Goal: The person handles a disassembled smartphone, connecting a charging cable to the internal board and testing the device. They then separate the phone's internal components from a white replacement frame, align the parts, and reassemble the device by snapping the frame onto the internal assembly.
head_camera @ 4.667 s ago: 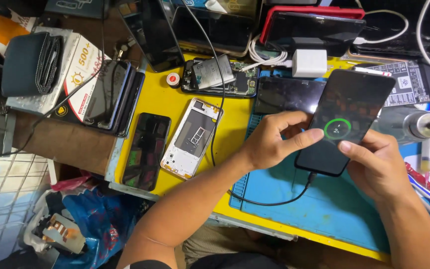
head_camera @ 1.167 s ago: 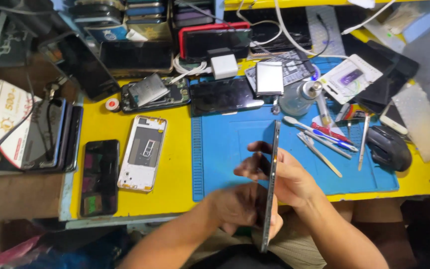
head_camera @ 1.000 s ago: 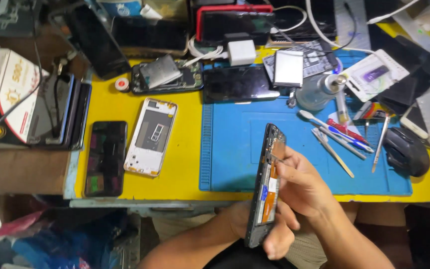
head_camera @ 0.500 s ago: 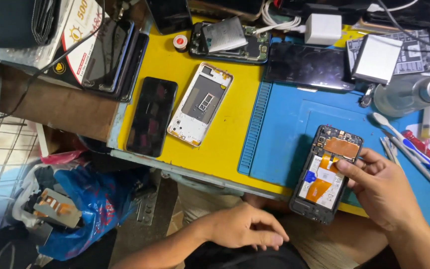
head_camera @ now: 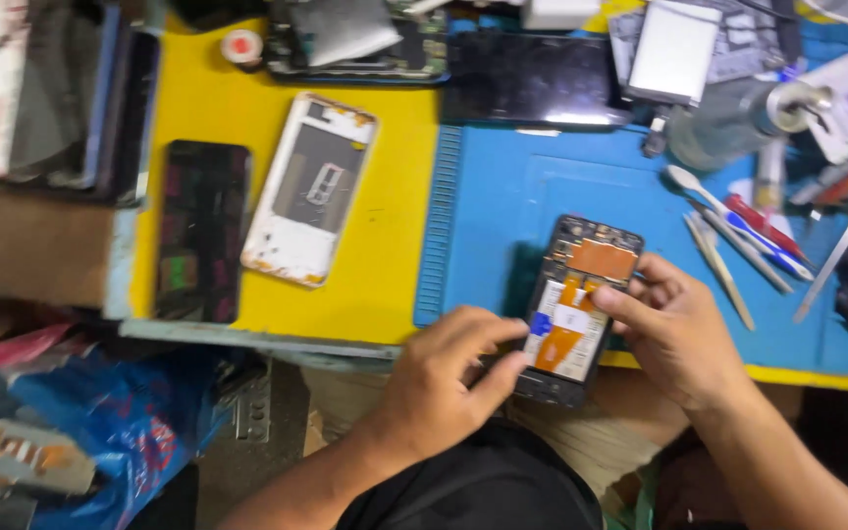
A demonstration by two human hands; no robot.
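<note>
Orange and copper flex parts show inside an opened phone (head_camera: 578, 306), back cover off, pinched between both hands at the near edge of a blue mat (head_camera: 503, 211); the left hand (head_camera: 441, 385) grips its lower corner with curled fingers, the right hand (head_camera: 677, 332) closes on its side; it overhangs the bench and could slip; tools (head_camera: 738, 231) beyond the right hand are blurred.

White phone frame (head_camera: 308, 188) beside dark phone (head_camera: 201, 231) (both flat).
</note>
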